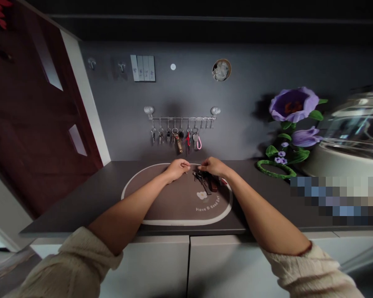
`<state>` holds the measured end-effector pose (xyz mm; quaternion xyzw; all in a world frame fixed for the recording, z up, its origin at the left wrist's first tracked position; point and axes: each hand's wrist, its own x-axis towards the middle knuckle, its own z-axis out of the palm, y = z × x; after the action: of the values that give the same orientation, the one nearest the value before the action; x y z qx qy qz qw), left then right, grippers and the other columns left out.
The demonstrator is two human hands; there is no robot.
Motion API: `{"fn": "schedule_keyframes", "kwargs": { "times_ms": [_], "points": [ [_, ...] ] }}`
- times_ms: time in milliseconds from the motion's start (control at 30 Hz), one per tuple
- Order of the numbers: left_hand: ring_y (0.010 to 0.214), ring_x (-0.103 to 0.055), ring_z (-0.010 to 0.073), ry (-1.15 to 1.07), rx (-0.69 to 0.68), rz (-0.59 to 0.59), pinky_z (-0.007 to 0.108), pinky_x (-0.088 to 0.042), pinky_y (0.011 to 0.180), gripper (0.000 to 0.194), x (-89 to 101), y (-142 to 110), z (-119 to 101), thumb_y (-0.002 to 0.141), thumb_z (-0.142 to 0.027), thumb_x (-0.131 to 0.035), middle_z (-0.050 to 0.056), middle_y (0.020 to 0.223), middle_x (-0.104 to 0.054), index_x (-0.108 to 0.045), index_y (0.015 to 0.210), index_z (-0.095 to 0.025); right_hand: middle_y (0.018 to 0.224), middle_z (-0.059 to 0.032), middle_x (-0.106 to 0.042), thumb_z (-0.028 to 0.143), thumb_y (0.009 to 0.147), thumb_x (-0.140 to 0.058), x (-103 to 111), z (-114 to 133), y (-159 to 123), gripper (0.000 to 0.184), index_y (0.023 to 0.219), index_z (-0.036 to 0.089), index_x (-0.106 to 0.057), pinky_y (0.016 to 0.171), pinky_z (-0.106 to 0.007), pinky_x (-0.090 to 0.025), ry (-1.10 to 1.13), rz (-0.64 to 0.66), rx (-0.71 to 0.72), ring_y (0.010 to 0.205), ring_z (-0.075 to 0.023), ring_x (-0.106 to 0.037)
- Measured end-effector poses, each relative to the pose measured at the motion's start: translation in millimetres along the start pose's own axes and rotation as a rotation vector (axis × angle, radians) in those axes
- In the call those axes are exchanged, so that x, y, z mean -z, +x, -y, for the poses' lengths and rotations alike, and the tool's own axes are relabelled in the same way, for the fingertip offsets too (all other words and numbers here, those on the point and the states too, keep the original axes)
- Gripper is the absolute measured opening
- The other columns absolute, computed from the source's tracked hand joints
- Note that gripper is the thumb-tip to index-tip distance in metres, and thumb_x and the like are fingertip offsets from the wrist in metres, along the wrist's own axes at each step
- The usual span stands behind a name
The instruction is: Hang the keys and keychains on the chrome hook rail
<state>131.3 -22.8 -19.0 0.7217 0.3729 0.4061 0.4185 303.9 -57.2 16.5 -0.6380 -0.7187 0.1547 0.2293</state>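
Two bare hands work over a bunch of keys (202, 179) on a brown, white-edged mat (161, 203), which lies on a dark counter (90, 194). We see the keys spread on the right half of the mat, just below the fingertips of the right hand (214, 166) and to the right of those of the left hand (178, 169). The right fingers point inward and bend down over the upper end of the bunch, close to its rings; whether they are clamped on a ring or merely near it, we cannot tell. The left fingers curl toward the thumb, their tips near the keys but apart from the main bunch; we cannot make out whether they meet or pinch anything. A dark reddish-brown fob (214, 187) lies among the keys, below the right hand. Under the bunch, we read "Have A Good Day" beside a white flower print (202, 195). Behind the hands, more keys hang from a clear rail (182, 118) on the gray wall (186, 93), among them a tan key tag (178, 144) and a pink loop (199, 142). Purple flowers (294, 103) stand at right.
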Motion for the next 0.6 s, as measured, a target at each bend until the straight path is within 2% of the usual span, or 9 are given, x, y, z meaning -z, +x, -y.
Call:
{"fn": "schedule_keyframes", "kwargs": {
  "times_ms": [133, 267, 467, 600],
  "points": [
    [0.055, -0.046, 0.0081, -0.001, -0.003, -0.001, 0.022, -0.037, 0.059, 0.015, 0.0, 0, 1, 0.063, -0.017, -0.057, 0.0, 0.06, -0.054, -0.058, 0.077, -0.011, 0.049, 0.0001, -0.053, 0.03, 0.058, -0.06, -5, 2, 0, 0.017, 0.06, 0.014, -0.064, 0.047, -0.021, -0.028, 0.011, -0.002, -0.006, 0.046, -0.0083, -0.042],
    [0.056, -0.047, 0.0088, -0.002, -0.005, -0.009, 0.023, -0.037, 0.06, 0.016, -1.0, 1, 1, 0.062, -0.018, -0.059, 0.001, 0.061, -0.055, -0.06, 0.077, -0.012, 0.044, 0.0014, -0.051, 0.025, 0.054, -0.061, -8, 1, 3, 0.011, 0.053, 0.015, -0.062, 0.047, -0.022, -0.027, 0.141, -0.002, 0.03, 0.043, -0.007, -0.039],
    [0.057, -0.047, 0.0092, -0.012, -0.022, -0.006, 0.024, -0.038, 0.062, 0.016, -2.9, -1, -8, 0.065, -0.022, -0.057, 0.002, 0.063, -0.058, -0.061, 0.077, -0.011, 0.047, 0.0035, -0.048, 0.031, 0.056, -0.06, -7, 9, -1, 0.017, 0.058, 0.014, -0.058, 0.05, -0.021, -0.029, 0.352, 0.011, 0.068, 0.046, -0.0057, -0.036],
    [0.055, -0.047, 0.0088, -0.011, -0.061, 0.02, 0.024, -0.038, 0.059, 0.016, -2.4, -3, -14, 0.068, -0.026, -0.054, 0.002, 0.062, -0.057, -0.06, 0.072, -0.011, 0.051, 0.0036, -0.048, 0.034, 0.058, -0.06, -5, 12, -2, 0.022, 0.063, 0.013, -0.057, 0.054, -0.021, -0.03, 0.455, -0.026, 0.094, 0.05, -0.006, -0.038]
  ]
}}
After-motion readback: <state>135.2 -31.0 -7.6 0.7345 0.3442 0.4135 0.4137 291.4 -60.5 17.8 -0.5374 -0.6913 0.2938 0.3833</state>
